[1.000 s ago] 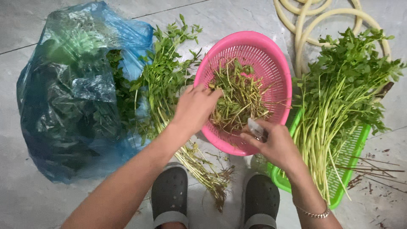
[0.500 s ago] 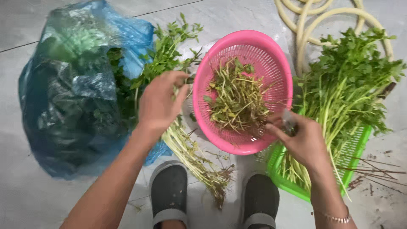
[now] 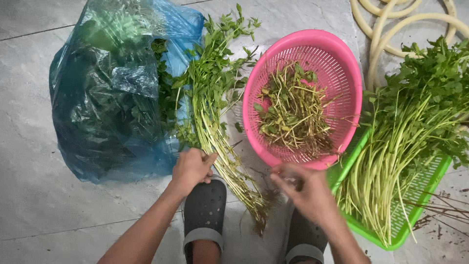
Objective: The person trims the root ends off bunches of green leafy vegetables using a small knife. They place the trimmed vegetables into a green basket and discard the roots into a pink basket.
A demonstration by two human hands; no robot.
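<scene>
Down near the grey tiled floor (image 3: 39, 205), the left hand (image 3: 191, 168) is closing on the loose bundle of long-stemmed leafy greens (image 3: 215, 122), steadying it; the blurred right hand (image 3: 305, 188) is pinching fingers together beside the pink round plastic colander (image 3: 337, 58).

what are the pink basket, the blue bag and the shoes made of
Pink basket: looks like moulded plastic, smooth and slightly glossy, with rows of slots in its wall.
Blue bag: thin translucent plastic film, crinkled and shiny, the greens showing through it.
Shoes: probably foam or rubber clogs, dark grey and matte, with moulded vent holes and a heel strap.
</scene>
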